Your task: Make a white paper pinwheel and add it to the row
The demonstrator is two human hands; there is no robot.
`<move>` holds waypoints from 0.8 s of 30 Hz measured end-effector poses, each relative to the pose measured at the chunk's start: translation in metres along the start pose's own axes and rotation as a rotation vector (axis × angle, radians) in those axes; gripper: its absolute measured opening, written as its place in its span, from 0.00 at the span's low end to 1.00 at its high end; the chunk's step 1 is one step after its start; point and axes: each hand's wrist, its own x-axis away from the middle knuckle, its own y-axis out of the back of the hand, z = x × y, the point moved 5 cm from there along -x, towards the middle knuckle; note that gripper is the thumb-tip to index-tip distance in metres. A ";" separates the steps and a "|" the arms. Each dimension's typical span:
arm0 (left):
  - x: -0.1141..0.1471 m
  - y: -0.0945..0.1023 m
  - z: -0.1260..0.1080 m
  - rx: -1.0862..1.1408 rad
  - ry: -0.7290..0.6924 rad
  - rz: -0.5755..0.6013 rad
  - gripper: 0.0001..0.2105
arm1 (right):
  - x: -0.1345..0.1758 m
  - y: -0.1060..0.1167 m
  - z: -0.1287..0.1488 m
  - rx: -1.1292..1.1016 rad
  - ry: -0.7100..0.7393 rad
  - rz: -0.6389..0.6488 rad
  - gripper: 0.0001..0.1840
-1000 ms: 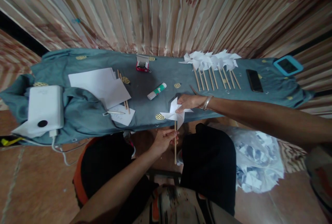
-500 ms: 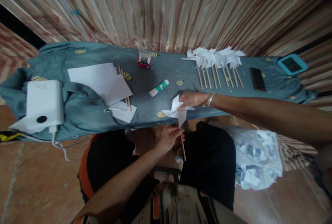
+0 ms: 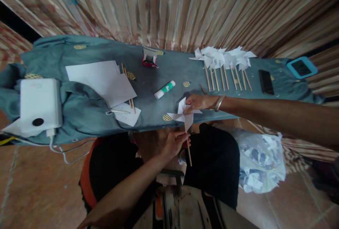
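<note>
A white paper pinwheel (image 3: 188, 119) on a thin wooden stick (image 3: 189, 156) is held upright at the near edge of the table. My left hand (image 3: 174, 145) is closed around the stick, a little below the paper blades. With my right hand (image 3: 197, 102), which wears a bangle at the wrist, I grip the pinwheel's blades near their centre; the fingers cover that spot. A glue stick (image 3: 165, 89) lies just beyond. Close above my right hand is a small brown pointed piece (image 3: 203, 89).
Finished pinwheels (image 3: 225, 58) lie in a row at the back right, beside a black phone (image 3: 266, 82) and a blue-framed device (image 3: 302, 67). Paper sheets (image 3: 99, 80), a small red box (image 3: 149, 59) and a white power unit (image 3: 39, 103) are leftward. A bag of paper pieces (image 3: 262, 162) stands on the floor.
The view has shifted slightly. Both hands keep their hold on the pinwheel and its stick, with hardly any movement between them.
</note>
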 end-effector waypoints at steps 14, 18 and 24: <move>0.000 0.000 -0.003 -0.008 0.008 -0.019 0.17 | 0.003 -0.003 0.003 -0.092 -0.032 -0.028 0.11; 0.001 0.001 -0.005 -0.025 -0.007 -0.030 0.19 | 0.006 0.000 0.000 -0.091 -0.032 -0.096 0.14; 0.006 0.003 -0.009 -0.052 -0.017 -0.024 0.17 | 0.007 -0.004 -0.006 -0.187 -0.008 -0.132 0.11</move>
